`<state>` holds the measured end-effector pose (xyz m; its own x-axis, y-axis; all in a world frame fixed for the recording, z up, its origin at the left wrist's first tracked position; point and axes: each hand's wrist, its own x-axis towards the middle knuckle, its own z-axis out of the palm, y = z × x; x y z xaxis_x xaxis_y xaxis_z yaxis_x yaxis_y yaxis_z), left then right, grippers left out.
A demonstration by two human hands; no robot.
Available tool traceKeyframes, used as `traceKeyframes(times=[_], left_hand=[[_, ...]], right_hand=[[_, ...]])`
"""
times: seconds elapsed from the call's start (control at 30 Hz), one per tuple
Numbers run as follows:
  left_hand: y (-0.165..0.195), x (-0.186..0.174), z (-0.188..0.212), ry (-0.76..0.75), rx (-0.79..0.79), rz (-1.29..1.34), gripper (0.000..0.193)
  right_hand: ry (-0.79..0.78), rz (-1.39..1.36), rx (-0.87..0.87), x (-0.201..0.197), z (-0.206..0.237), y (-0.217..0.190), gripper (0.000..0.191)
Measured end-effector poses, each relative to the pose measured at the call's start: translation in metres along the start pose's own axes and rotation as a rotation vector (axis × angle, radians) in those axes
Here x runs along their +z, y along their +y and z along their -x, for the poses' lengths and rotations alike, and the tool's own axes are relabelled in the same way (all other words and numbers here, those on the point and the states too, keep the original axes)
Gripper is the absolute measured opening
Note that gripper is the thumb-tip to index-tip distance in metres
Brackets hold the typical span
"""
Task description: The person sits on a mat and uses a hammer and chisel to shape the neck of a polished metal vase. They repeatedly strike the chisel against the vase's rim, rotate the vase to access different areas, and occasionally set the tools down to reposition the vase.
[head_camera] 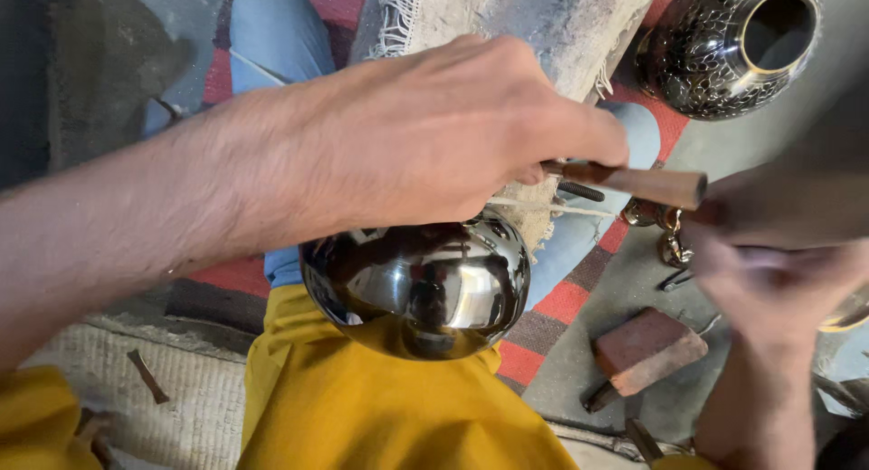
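A shiny dark metal vessel, round and mirror-like, rests on my lap over yellow cloth. My left hand reaches across above it and grips a tool with a brown wooden handle, held level against the vessel's top. My right hand is blurred at the right, just past the handle's end; what it holds cannot be made out.
An engraved black and gold metal vase lies at the top right. A worn padded block with a fringed cloth stands beyond the vessel. A reddish brick and small metal tools lie on the grey floor by a red striped mat.
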<state>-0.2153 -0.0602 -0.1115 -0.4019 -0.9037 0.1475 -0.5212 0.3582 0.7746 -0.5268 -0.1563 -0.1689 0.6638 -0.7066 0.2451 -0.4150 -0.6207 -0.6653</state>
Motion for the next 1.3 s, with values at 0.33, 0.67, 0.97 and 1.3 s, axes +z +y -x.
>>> traceKeyframes(times=[0.33, 0.67, 0.97, 1.3], left_hand=[[-0.003, 0.015, 0.02, 0.288, 0.007, 0.041, 0.025], [-0.002, 0.03, 0.051, 0.5, -0.123, 0.137, 0.025], [-0.007, 0.039, 0.062, 0.57, -0.097, 0.189, 0.029], [-0.012, 0.038, 0.072, 0.607, -0.033, 0.045, 0.021]], right_hand=[[-0.294, 0.142, 0.274, -0.031, -0.03, 0.028, 0.024], [-0.492, 0.289, 0.212, -0.031, -0.085, 0.06, 0.022], [-0.589, 0.32, 0.16, -0.028, -0.106, 0.048, 0.02], [-0.577, 0.33, 0.206, -0.034, -0.104, 0.048, 0.018]])
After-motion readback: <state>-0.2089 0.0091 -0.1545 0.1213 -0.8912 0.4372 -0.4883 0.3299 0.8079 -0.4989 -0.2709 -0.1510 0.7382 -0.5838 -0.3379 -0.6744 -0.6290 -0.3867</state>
